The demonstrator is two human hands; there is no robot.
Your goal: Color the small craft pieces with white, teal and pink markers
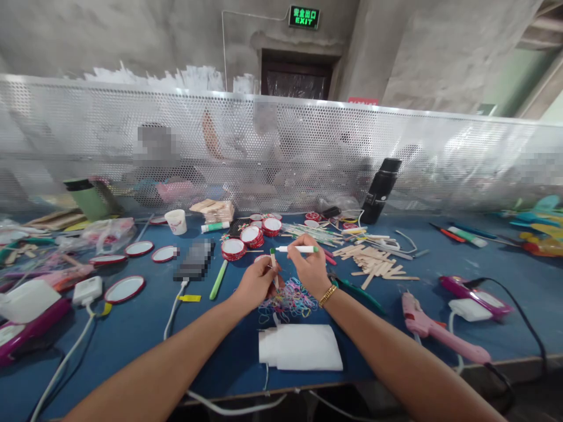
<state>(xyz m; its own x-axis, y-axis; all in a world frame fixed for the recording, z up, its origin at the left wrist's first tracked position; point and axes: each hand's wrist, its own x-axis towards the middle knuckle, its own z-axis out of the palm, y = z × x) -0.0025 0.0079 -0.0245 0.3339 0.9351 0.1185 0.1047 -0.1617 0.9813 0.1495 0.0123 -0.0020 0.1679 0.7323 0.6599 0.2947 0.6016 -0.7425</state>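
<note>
My left hand [254,285] is closed on a wooden craft stick [275,272] held upright, its top end coloured green. Pinched in my right hand [311,274] is a white marker pen [301,249] with a green end, lying nearly level. The pen's tip points left, close to the green top of the stick; I cannot tell whether they touch. Below both hands lies a heap of colourful small loops [292,298]. A white packet [303,347] lies nearer the table's front edge.
Loose craft sticks [373,261] lie right of my hands, beside green-handled pliers [360,292]. A pink glue gun [440,331] and black bottle [382,190] are farther right. Red-rimmed lids [233,248], a phone [194,259] and a paper cup [176,222] are left. A perforated metal screen [299,158] stands behind.
</note>
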